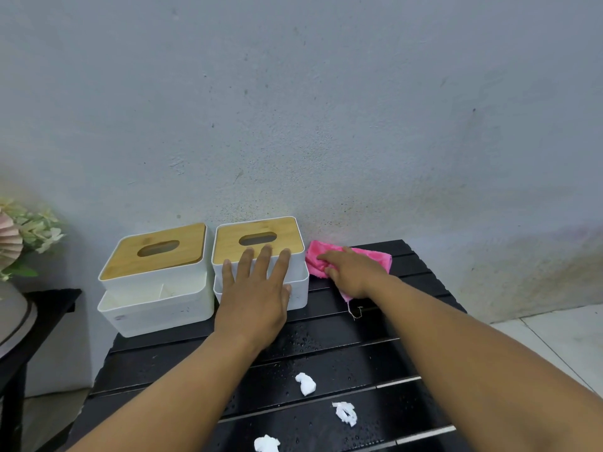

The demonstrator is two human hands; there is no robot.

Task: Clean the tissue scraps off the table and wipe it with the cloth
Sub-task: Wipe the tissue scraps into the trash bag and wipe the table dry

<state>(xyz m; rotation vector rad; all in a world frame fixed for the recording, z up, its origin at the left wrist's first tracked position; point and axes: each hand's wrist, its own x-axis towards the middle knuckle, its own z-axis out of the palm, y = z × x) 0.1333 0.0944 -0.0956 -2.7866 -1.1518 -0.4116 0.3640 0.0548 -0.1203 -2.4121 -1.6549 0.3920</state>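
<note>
- Tissue scraps: three, white and crumpled, lying apart from one another on the dark slatted surface (411,288) toward its near edge.
  - First scrap (305,383): farthest from the near edge.
  - Second scrap (345,413): nearer and to the right of the first.
  - Third scrap (267,444): at the near edge, to the left of the other two.
- Cloth (375,256): one, pink, bunched, at the far edge of the surface against the wall (326,109), just right of the boxes.
- Right hand (354,272): rests palm down on the cloth. Its fingers (323,256) are slightly bent and touch the fabric. Whether they pinch it cannot be told.
- Left hand (256,288): laid on the front of the right box. Its fingers (262,259) are straight and a little apart, with the tips reaching the lid. It holds nothing.
- Tissue boxes: two, white with wooden slotted lids, side by side at the far left corner: left box (156,278) and right box (261,233).
- Water droplets (303,340): scattered on the slats between the boxes and the scraps.
- Potted plant (29,236): one, beyond the left edge, off the surface.
</note>
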